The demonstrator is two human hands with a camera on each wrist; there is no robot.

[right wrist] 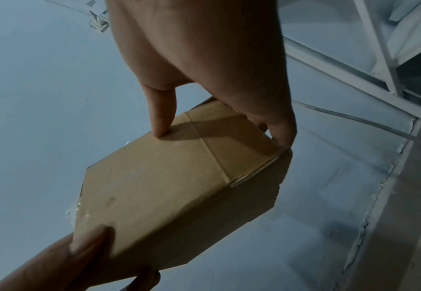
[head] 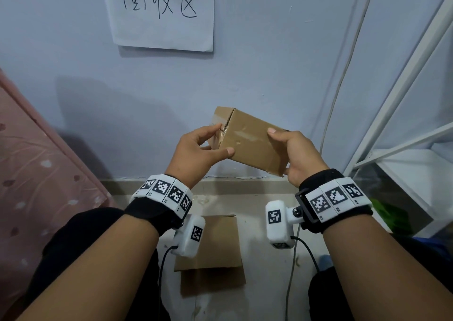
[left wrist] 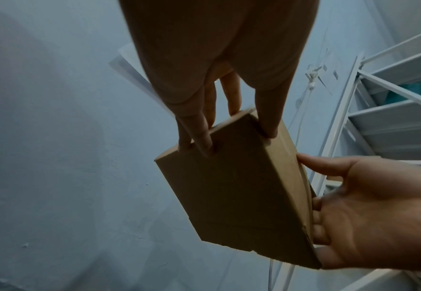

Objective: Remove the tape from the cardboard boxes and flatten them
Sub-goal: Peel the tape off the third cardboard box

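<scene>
Cardboard box (head: 255, 144), taped shut, gripped at opposite ends by left hand (head: 196, 154) and right hand (head: 299, 156)

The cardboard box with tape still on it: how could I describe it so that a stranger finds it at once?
Look below the handwritten paper sign on the blue wall. There both hands hold a closed cardboard box in the air, the left hand at its taped end and the right hand at the other. Unlike the flattened cardboard on the floor, it keeps its box shape and carries shiny clear tape.
</scene>
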